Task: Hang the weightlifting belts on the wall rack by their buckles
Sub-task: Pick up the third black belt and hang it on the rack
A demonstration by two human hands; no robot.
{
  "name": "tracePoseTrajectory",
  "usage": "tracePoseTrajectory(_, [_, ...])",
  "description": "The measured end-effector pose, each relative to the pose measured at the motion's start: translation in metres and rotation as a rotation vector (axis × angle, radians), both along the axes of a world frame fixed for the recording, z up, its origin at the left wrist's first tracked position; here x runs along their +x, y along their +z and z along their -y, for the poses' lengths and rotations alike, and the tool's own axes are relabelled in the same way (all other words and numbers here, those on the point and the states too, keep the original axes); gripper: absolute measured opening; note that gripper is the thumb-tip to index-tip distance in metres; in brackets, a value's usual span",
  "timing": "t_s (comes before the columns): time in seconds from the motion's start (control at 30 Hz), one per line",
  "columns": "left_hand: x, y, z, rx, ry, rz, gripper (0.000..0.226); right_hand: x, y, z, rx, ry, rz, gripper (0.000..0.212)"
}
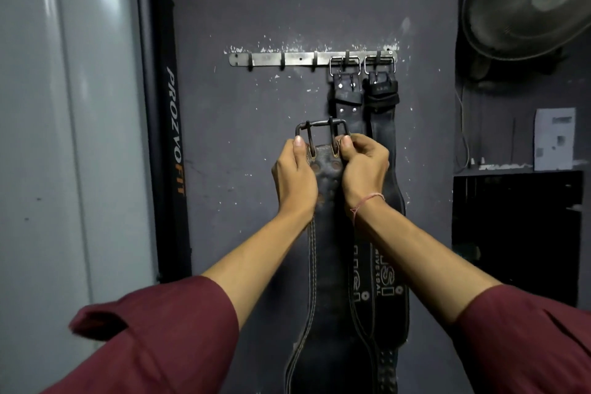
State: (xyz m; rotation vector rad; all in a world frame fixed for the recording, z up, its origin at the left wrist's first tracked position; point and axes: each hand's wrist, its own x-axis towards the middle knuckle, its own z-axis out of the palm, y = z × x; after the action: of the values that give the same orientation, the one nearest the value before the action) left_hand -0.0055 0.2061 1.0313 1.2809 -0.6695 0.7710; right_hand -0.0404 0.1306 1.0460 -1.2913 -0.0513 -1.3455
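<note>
A metal wall rack [297, 58] with several hooks is screwed to the dark wall. Two black belts hang from its two rightmost hooks by their silver buckles: one belt [347, 96] and, to its right, another belt [382, 105]. Below the rack I hold a third black leather belt [326, 265] upright. Its dark double-prong buckle [321, 129] sits at the top, well under the hooks. My left hand [294, 179] grips the belt's left edge just under the buckle. My right hand [363, 169] grips its right edge, fingers pinching at the buckle's base.
Three hooks at the rack's left [249, 61] carry nothing. A black padded post [166, 137] with white lettering stands left of the wall panel, beside a grey surface. A wall fan [531, 0] is mounted upper right, above a dark shelf [511, 171].
</note>
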Motion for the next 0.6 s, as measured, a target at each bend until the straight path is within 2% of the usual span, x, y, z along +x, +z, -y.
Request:
tracePoseTrajectory(0.27, [0.080,0.064,0.040,0.025,0.142,0.116,0.043,0.075,0.062,0.031,0.089,-0.065,0.059,0.034])
tracePoseTrajectory(0.4, [0.115,0.105,0.063,0.023,0.224,0.178,0.046,0.106,0.102,0.053,0.065,-0.080,0.072,0.018])
tracePoseTrajectory(0.6, [0.169,0.166,0.090,0.013,0.318,0.192,0.050,0.152,0.158,0.080,0.028,-0.042,0.054,0.023])
